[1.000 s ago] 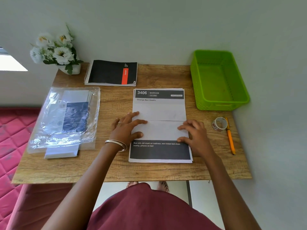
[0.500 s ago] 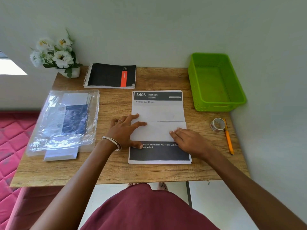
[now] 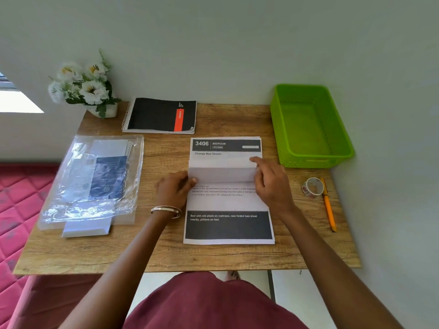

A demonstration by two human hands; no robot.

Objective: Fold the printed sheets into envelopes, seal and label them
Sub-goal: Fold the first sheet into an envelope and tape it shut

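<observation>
Printed white paper sheets (image 3: 228,203) with black bands lie stacked mid-bench on the wooden bench (image 3: 237,119). The top sheet's folded flap stands partly raised. The left hand (image 3: 174,192) pinches its left edge; the right hand (image 3: 270,184) grips its right edge. To fold well, both edges should probably stay aligned before creasing flat. A clear tape roll (image 3: 313,187) and orange pen (image 3: 329,205) lie right.
</observation>
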